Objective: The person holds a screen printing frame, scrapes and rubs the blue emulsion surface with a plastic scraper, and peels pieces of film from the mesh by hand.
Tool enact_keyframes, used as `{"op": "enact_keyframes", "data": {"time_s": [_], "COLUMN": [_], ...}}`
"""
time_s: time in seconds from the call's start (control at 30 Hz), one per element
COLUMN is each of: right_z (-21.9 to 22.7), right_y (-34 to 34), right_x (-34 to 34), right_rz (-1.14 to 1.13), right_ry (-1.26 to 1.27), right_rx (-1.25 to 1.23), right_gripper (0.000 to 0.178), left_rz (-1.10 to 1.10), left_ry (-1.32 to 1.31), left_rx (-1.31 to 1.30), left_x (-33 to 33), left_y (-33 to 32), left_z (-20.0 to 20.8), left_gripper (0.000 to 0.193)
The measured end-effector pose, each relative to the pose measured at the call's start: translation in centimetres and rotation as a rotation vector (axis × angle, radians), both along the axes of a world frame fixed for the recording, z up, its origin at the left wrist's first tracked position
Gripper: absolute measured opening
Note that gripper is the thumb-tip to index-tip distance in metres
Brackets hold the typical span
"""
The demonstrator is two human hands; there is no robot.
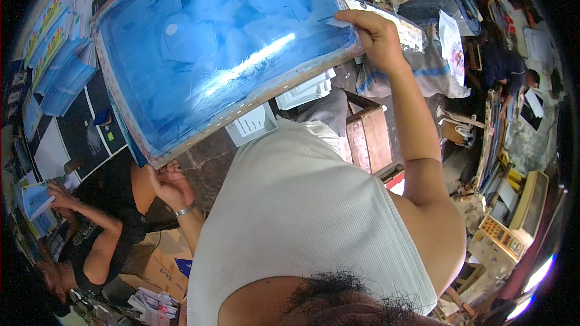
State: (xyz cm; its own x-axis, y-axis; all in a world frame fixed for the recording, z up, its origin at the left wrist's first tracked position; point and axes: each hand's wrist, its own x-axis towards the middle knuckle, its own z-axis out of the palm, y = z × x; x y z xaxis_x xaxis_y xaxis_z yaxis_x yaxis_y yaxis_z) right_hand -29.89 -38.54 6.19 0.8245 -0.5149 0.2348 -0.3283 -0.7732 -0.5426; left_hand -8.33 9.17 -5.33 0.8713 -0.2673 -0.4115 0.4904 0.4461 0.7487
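Above the person's white-shirted back (302, 205), both hands hold a blue printing screen (223, 48) tilted up, left hand (171, 186) fingers gripping its lower corner, right hand (376, 35) fingers clamping the far edge.

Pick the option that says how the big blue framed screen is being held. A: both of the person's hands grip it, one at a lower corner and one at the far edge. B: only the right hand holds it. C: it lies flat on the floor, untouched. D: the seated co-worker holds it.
A: the left hand grips the lower corner of the blue screen and the right hand grips its far edge, holding it up.
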Motion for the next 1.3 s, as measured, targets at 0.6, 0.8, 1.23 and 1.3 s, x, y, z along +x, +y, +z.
{"op": "enact_keyframes", "data": {"time_s": [0.6, 0.8, 1.23, 1.3], "right_z": [-2.7, -1.3, -0.4, -0.6], "right_y": [0.7, 0.3, 3.6, 4.4], "right_x": [1.4, 2.5, 5.2, 4.9], "right_rz": [0.208, 0.170, 0.145, 0.173], "right_ry": [0.100, 0.075, 0.073, 0.149], "right_rx": [-0.391, -0.348, -0.325, -0.355], "right_gripper": [0.044, 0.048, 0.050, 0.049], "left_rz": [0.045, 0.046, 0.005, 0.018], "left_ry": [-0.031, -0.029, -0.062, -0.034], "left_rx": [0.045, 0.033, -0.022, -0.017], "left_x": [-0.1, -0.2, -0.3, -0.3], "left_y": [0.0, 0.0, 0.5, 0.9], "left_z": [-0.4, -0.6, -0.7, -1.2], "left_gripper": [0.035, 0.036, 0.039, 0.040]}}
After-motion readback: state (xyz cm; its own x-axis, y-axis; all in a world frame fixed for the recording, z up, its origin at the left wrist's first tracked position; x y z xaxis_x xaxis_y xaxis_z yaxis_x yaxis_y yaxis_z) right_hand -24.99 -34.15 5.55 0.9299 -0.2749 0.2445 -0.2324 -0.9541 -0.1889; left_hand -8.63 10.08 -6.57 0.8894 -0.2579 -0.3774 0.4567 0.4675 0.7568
